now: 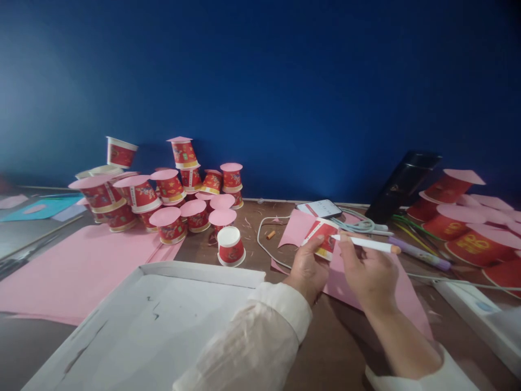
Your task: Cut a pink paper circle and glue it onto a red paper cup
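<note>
My left hand [309,269] grips a red paper cup [324,245] with a white stripe and pale rim, tilted above pink paper. My right hand [368,274] is closed around a white marker pen [368,244] with an orange end. The pen's tip points left at the cup's side; I cannot tell whether it touches. Below both hands lies a sheet of pink paper [378,282] with cut edges. Left of my left hand, a small red paper cup [231,247] stands upside down on the table.
Stacked red cups topped with pink paper discs [166,217] stand at left, more cups [468,239] at right. A white box lid [183,309] and pink sheets [81,266] lie front left. Behind my hands are a phone [321,208], a cable [262,239] and a black bottle [401,184].
</note>
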Available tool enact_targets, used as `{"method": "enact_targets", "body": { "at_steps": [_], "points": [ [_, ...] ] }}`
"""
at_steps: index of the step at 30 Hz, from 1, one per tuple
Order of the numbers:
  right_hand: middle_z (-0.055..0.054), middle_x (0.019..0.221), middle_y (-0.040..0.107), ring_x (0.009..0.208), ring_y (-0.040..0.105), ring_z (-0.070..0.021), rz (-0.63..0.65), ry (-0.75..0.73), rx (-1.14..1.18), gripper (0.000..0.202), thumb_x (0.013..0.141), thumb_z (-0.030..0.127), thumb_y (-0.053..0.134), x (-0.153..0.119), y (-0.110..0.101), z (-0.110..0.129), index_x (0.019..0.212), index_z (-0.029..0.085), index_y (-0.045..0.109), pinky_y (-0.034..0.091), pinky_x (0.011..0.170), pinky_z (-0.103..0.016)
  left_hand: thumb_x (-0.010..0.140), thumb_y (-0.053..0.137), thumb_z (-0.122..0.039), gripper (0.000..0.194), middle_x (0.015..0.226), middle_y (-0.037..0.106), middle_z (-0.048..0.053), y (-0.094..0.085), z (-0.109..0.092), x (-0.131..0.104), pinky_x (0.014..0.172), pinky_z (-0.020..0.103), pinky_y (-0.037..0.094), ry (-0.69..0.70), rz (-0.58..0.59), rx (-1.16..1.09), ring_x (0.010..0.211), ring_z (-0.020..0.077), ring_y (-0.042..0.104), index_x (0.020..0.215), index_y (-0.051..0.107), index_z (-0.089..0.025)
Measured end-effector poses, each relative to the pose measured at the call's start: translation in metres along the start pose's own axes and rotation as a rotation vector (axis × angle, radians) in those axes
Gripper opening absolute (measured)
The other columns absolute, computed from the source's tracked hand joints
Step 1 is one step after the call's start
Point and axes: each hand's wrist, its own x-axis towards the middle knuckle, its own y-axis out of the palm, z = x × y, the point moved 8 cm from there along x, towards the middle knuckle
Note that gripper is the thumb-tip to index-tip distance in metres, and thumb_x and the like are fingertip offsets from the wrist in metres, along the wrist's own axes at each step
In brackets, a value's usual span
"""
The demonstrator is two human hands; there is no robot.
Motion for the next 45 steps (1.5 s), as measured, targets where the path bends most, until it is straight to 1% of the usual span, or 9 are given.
{"method": "enact_targets", "body": {
  "at_steps": [5, 8, 13, 17, 22, 26, 32, 39, 45],
  "points": [
    [-0.013, 0.072, 0.074, 0.074, 0.07, -0.029, -0.005, -0.027, 0.037, 0.046, 0.087, 0.051, 0.05, 0.0002, -0.0011, 0.0023, 0.086, 0.015, 0.078, 0.049, 0.068, -0.037, 0.068, 0.07, -0.015, 0.023, 0.093, 0.074, 0.01, 0.002, -0.0038, -0.0012, 0.095, 0.035, 0.051, 0.025, 0.003, 0.027, 0.095, 0.0249, 0.07, 0.091, 0.072, -0.012],
    [-0.01, 0.069, 0.074, 0.073, 0.07, -0.0276, 0.01, -0.024, 0.098, 0.045, 0.087, 0.053, 0.05, 0.0, -0.0025, 0.0045, 0.088, 0.017, 0.078, 0.05, 0.069, -0.035, 0.068, 0.071, -0.015, 0.021, 0.088, 0.074, 0.009, 0.0041, -0.0049, -0.0037, 0.095, 0.037, 0.051, 0.022, -0.001, 0.031, 0.092, 0.0248, 0.07, 0.089, 0.072, -0.012],
    [-0.009, 0.07, 0.074, 0.072, 0.071, -0.0264, -0.001, -0.004, 0.12, 0.046, 0.088, 0.055, 0.05, -0.0008, -0.0056, 0.0054, 0.091, 0.018, 0.077, 0.051, 0.07, -0.035, 0.064, 0.074, -0.015, 0.021, 0.083, 0.073, 0.008, 0.0013, -0.0058, -0.0042, 0.096, 0.035, 0.048, 0.045, -0.038, 0.084, 0.095, 0.0248, 0.069, 0.084, 0.071, -0.012],
    [-0.009, 0.073, 0.075, 0.073, 0.071, -0.0264, 0.021, 0.021, 0.133, 0.047, 0.088, 0.056, 0.05, -0.0011, -0.003, 0.0015, 0.095, 0.018, 0.077, 0.051, 0.07, -0.036, 0.062, 0.077, -0.014, 0.024, 0.083, 0.073, 0.007, 0.0003, -0.0052, -0.0016, 0.093, 0.033, 0.047, 0.068, -0.01, 0.086, 0.088, 0.0221, 0.07, 0.086, 0.072, -0.011],
    [-0.009, 0.074, 0.075, 0.079, 0.072, -0.0274, 0.008, -0.022, 0.105, 0.046, 0.089, 0.054, 0.049, 0.0001, -0.0042, 0.0043, 0.094, 0.018, 0.077, 0.051, 0.077, -0.038, 0.061, 0.078, -0.01, 0.023, 0.082, 0.074, 0.005, 0.0029, -0.0066, -0.0029, 0.089, 0.029, 0.048, 0.094, 0.003, 0.078, 0.077, 0.0174, 0.069, 0.084, 0.073, -0.011],
    [-0.008, 0.071, 0.075, 0.078, 0.072, -0.0274, 0.011, -0.041, 0.095, 0.046, 0.09, 0.055, 0.048, 0.0012, -0.0033, 0.0062, 0.091, 0.019, 0.077, 0.051, 0.077, -0.038, 0.063, 0.077, -0.012, 0.023, 0.082, 0.075, 0.006, 0.0066, -0.0063, -0.0048, 0.092, 0.029, 0.048, 0.089, 0.022, 0.09, 0.081, 0.0181, 0.07, 0.086, 0.074, -0.01],
    [-0.008, 0.068, 0.074, 0.076, 0.072, -0.0281, -0.008, -0.032, 0.084, 0.048, 0.089, 0.056, 0.048, 0.0015, -0.004, 0.0051, 0.09, 0.018, 0.078, 0.051, 0.075, -0.038, 0.061, 0.078, -0.014, 0.026, 0.085, 0.075, 0.008, 0.0065, -0.0059, -0.0053, 0.095, 0.032, 0.048, 0.08, 0.005, 0.103, 0.093, 0.0233, 0.07, 0.087, 0.073, -0.012],
    [-0.009, 0.07, 0.075, 0.078, 0.072, -0.0295, -0.009, -0.019, 0.071, 0.046, 0.088, 0.054, 0.049, 0.0011, -0.0034, 0.0034, 0.091, 0.018, 0.078, 0.051, 0.074, -0.039, 0.063, 0.077, -0.014, 0.027, 0.087, 0.075, 0.007, 0.002, -0.005, -0.0021, 0.094, 0.032, 0.048, 0.078, 0.005, 0.094, 0.093, 0.0225, 0.07, 0.09, 0.073, -0.012],
    [-0.008, 0.068, 0.074, 0.076, 0.071, -0.0268, 0.003, -0.024, 0.083, 0.045, 0.089, 0.053, 0.05, 0.0013, -0.002, 0.0016, 0.092, 0.018, 0.078, 0.051, 0.073, -0.035, 0.064, 0.075, -0.015, 0.024, 0.086, 0.075, 0.009, 0.0029, -0.0034, -0.0027, 0.096, 0.035, 0.048, 0.032, 0.002, 0.07, 0.098, 0.0259, 0.069, 0.088, 0.072, -0.011]
  ]
}}
